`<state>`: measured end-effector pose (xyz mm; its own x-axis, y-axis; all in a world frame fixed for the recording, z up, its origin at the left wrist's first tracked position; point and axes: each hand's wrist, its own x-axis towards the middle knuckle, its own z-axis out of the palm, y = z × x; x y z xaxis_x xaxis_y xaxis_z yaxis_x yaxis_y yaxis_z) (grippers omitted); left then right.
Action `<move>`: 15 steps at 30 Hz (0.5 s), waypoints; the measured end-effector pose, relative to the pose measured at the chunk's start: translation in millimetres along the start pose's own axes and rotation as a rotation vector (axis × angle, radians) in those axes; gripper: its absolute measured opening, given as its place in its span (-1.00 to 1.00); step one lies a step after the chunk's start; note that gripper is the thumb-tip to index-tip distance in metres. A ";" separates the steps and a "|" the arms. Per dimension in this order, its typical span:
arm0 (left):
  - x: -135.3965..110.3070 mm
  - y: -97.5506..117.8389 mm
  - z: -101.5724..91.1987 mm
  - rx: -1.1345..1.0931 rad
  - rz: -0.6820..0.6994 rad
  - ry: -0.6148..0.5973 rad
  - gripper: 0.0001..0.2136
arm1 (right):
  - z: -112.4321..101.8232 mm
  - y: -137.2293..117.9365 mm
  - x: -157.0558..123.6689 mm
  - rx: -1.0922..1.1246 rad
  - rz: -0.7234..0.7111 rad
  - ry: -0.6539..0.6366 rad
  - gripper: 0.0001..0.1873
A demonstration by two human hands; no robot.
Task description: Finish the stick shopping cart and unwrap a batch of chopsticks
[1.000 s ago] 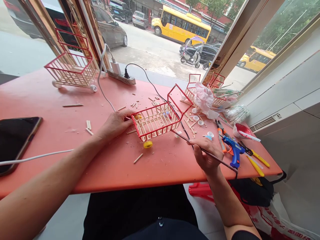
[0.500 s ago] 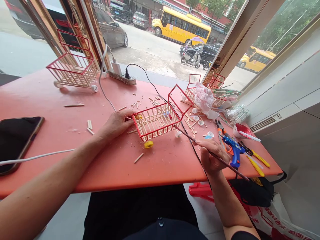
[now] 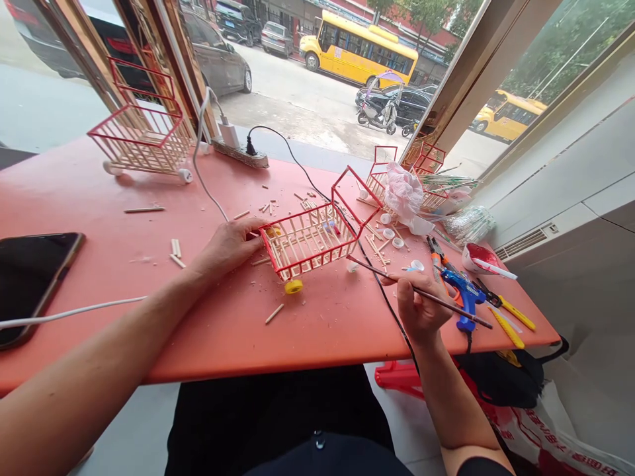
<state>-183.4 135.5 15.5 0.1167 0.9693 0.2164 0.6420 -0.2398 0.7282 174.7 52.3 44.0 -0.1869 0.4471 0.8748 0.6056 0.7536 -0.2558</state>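
Note:
A miniature shopping cart (image 3: 312,244) made of thin wooden sticks stands on the table, its top rim and handle frame painted red. Yellow and white bottle caps serve as its wheels. My left hand (image 3: 237,246) is closed on the cart's left end, with the fingertips partly hidden behind the rim. In my right hand (image 3: 421,307) is a thin dark paintbrush (image 3: 456,309), held like a pen. The brush's tip is beside the lower right corner of the cart, close to a white wheel; whether it touches cannot be made out.
A similar cart (image 3: 139,139) stands back left. Right of me lie pliers (image 3: 435,254), a blue glue gun (image 3: 465,297), a cup of red paint (image 3: 479,258) and a yellow-handled tool (image 3: 516,312). Stick scraps, a phone (image 3: 34,284), cables and a power strip (image 3: 241,152) share the table (image 3: 208,350).
My right hand has turned slightly, and the brush tip has shifted a little down and right, off the cart's side. The left hand keeps its hold; the cart is nearly still.

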 end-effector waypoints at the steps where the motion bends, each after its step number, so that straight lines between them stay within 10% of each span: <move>1: 0.2 0.0 0.2 0.002 0.002 0.000 -0.59 | -0.2 0.2 0.4 -0.019 0.006 0.019 -0.82; 15: -0.3 0.0 0.0 0.005 0.005 0.001 -0.61 | 2.3 0.2 0.3 -0.018 0.036 0.014 -0.81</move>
<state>-183.4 135.2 15.4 0.1187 0.9680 0.2209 0.6452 -0.2443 0.7239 173.0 53.7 43.2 -0.1538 0.4666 0.8710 0.6253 0.7285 -0.2798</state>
